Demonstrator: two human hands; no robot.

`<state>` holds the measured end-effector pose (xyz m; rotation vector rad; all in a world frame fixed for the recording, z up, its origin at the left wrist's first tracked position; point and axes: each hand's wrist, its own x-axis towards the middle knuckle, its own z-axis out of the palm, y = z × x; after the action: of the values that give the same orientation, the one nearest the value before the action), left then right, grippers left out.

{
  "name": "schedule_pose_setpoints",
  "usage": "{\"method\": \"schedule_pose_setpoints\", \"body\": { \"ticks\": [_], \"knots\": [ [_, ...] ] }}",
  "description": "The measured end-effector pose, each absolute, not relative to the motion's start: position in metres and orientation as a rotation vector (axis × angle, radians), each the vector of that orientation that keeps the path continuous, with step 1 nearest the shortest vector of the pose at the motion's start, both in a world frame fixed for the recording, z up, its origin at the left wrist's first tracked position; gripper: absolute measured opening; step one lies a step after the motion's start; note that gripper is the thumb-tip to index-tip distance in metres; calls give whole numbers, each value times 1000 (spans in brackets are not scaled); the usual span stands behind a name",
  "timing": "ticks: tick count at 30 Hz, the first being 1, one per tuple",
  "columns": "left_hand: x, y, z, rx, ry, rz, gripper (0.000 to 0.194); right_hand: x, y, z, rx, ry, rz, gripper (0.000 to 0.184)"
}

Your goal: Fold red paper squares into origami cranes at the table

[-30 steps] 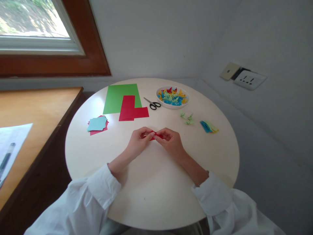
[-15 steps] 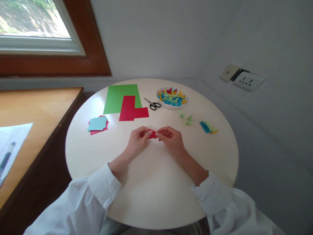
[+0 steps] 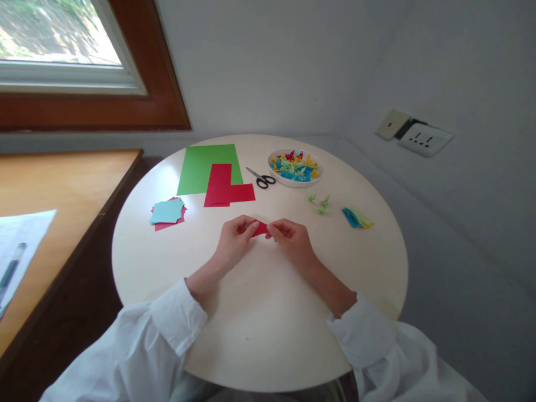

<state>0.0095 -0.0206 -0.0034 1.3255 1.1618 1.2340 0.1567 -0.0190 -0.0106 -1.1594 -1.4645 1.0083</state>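
Between my two hands is a small piece of red paper [image 3: 260,228], its edges partly covered by my fingers. My left hand [image 3: 237,237] pinches its left end between thumb and fingers. At the other end, my right hand [image 3: 292,239] is closed on the paper with thumb and forefinger. Both hands are just above the white round table [image 3: 268,324], near its middle. Beyond them lie red paper strips [image 3: 219,184] on a green paper sheet [image 3: 190,167].
Black-handled scissors [image 3: 263,180] lie beside a white dish [image 3: 288,181] of colourful folded paper pieces. Small light-green folded papers [image 3: 324,205] and a bundle of folded strips [image 3: 355,218] are on the right. A stack of pale-blue and red squares [image 3: 167,212] sits left.
My right hand has shifted very slightly left, and the red paper has tilted a little, showing a flatter face. Everything else on the table stays put.
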Motion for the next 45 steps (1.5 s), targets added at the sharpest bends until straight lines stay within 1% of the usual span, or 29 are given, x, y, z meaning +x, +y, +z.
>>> {"method": "schedule_pose_setpoints", "body": {
  "ticks": [3,13,18,23,35,41,45],
  "knots": [
    [10,-21,-3,1324,1141,1234,17,157,-20,-10,-1173,-1456,1008,17],
    [9,-22,-1,1338,1134,1238,15,157,-19,-8,-1179,-1411,983,16],
    [9,-23,0,1321,1182,1230,20,157,-21,-9,-1182,-1463,940,16],
    [8,-23,0,1351,1192,1239,17,157,-22,-10,-1197,-1521,896,18],
    [8,-24,4,1375,1219,1231,16,157,-22,-8,-1176,-1466,932,15],
    [11,-21,-1,1243,1038,1168,18,158,-20,-9,-1147,-1410,946,16],
    [10,-20,-5,1274,1028,1186,16,159,-19,-13,-1105,-1436,953,15]
  ]
}}
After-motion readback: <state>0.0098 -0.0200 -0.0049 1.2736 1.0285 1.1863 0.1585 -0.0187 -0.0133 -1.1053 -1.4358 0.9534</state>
